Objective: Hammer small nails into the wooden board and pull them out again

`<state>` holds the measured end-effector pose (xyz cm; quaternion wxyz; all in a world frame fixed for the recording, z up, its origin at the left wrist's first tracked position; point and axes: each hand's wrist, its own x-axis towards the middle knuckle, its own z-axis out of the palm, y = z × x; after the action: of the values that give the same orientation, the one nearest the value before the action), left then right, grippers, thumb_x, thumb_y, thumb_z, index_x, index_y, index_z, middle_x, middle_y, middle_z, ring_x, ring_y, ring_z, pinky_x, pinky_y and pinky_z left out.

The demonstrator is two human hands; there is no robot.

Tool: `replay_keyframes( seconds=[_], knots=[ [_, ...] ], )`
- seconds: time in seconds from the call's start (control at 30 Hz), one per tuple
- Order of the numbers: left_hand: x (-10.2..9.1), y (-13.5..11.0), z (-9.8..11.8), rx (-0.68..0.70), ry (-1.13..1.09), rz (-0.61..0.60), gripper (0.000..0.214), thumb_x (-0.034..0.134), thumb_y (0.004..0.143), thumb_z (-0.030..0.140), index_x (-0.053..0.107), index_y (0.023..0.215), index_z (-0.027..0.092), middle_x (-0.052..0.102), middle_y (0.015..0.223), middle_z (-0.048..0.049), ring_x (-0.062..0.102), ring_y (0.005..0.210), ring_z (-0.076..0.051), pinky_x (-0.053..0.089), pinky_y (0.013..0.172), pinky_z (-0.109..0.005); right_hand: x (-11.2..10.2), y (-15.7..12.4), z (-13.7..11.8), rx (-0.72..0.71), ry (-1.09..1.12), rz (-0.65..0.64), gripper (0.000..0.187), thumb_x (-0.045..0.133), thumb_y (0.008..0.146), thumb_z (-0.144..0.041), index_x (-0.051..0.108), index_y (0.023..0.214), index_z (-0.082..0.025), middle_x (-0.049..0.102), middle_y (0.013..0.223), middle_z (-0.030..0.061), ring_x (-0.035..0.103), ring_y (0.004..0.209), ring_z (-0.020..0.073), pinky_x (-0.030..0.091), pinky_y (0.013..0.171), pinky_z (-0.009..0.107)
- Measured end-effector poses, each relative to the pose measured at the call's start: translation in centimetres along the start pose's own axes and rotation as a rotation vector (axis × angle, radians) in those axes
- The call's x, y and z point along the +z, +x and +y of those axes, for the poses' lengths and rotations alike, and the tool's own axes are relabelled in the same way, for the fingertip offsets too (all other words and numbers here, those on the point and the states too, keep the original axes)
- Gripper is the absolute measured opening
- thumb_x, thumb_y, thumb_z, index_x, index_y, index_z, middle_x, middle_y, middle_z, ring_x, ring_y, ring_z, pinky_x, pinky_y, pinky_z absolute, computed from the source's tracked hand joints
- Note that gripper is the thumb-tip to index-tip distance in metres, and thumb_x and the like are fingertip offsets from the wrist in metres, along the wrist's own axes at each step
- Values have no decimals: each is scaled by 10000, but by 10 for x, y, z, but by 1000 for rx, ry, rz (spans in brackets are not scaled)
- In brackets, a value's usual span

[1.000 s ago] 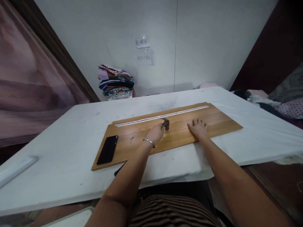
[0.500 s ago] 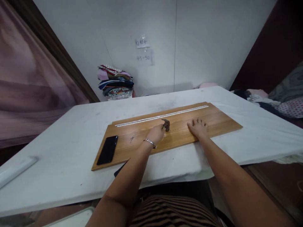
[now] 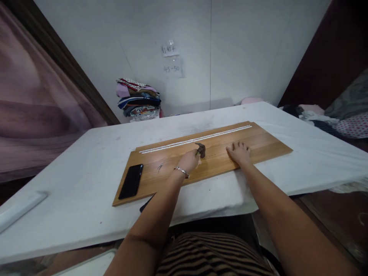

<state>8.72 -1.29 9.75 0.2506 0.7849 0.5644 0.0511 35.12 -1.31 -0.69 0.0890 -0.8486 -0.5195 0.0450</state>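
My left hand (image 3: 189, 161), with a bracelet at the wrist, is closed around the handle of a claw hammer (image 3: 201, 150). The hammer's dark head is low over the middle of a wooden board (image 3: 169, 178); whether it touches the wood I cannot tell. To the right of the head runs a row of small dark dots on the board. My right hand (image 3: 240, 152) rests on the board's right half, fingers spread and holding nothing. Left of my left hand lies a small bunch of nails (image 3: 160, 167).
A black phone (image 3: 130, 181) lies on the board's left end. Two white strips (image 3: 198, 140) run along its far side. Under the board is a white-covered table (image 3: 71, 184), with a white object (image 3: 23, 209) at its left edge. Folded clothes (image 3: 138, 99) are stacked by the wall.
The view has shifted slightly. My hands and the hammer keep nearly the same places over the board.
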Motion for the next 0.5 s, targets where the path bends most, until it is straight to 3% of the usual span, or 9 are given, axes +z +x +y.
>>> replay_keyframes(
  seconds=[0.27, 0.5],
  knots=[
    [-1, 2, -3, 11, 18, 18, 341, 393, 1025, 261, 660, 1207, 152, 742, 1221, -176, 695, 1101, -284, 492, 886, -353, 0, -2, 0, -7, 8, 21, 602, 334, 1019, -539, 607, 1396, -156, 518, 1532, 197, 410, 1415, 344, 290, 1140, 519],
    [-1, -2, 0, -18, 17, 2, 321, 418, 1020, 286, 682, 1154, 162, 752, 1202, -167, 703, 1073, -283, 498, 897, -359, 2, 2, 2, -9, 11, 14, 622, 323, 1019, -544, 599, 1407, -144, 498, 1547, 203, 398, 1423, 349, 283, 1142, 522]
  ],
)
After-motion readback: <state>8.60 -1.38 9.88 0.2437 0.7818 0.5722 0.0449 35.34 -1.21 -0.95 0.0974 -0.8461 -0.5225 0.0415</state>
